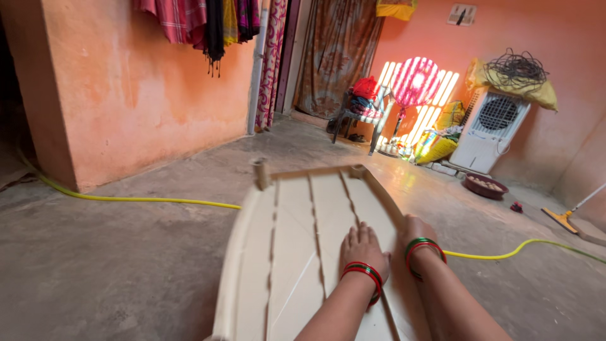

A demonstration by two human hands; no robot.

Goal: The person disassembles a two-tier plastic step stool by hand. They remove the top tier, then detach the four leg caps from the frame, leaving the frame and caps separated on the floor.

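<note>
While the overturned cream plastic table [297, 252] lies flat on the near concrete floor [126, 265], the left hand [362, 249] presses open-palmed on it; the right hand [415, 230] curls over its right edge, steadying it.

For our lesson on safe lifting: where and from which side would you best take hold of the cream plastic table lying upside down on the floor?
Probably the cream table by its raised right rim, from the right, where the right hand already rests. The ribbed underside under the left hand is flat, offering no grip.
</note>
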